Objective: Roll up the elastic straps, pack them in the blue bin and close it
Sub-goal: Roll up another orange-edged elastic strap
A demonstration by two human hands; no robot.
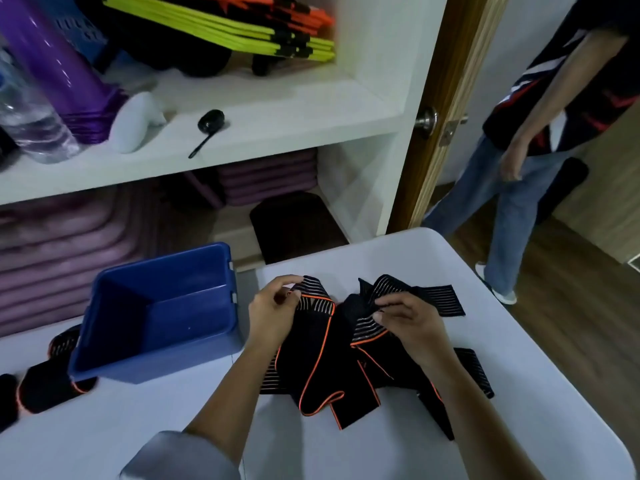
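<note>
A heap of black elastic straps (322, 368) with orange edging lies unrolled on the white table (346, 452). My left hand (273, 313) pinches the striped end of one strap at the heap's upper left. Over on the other side my right hand (408, 323) pinches a bunched striped part of another strap. The open blue bin (156, 355) stands to the left of the heap with nothing inside that I can see. No lid shows. Rolled black straps (48, 382) lie left of the bin near the table's edge.
White shelves (242, 133) rise behind the table with purple mats, a purple cylinder, a water bottle, a black scoop and neon hurdles. A person in jeans (512, 202) stands by the wooden door at the right. The table's rounded corner is at the far right.
</note>
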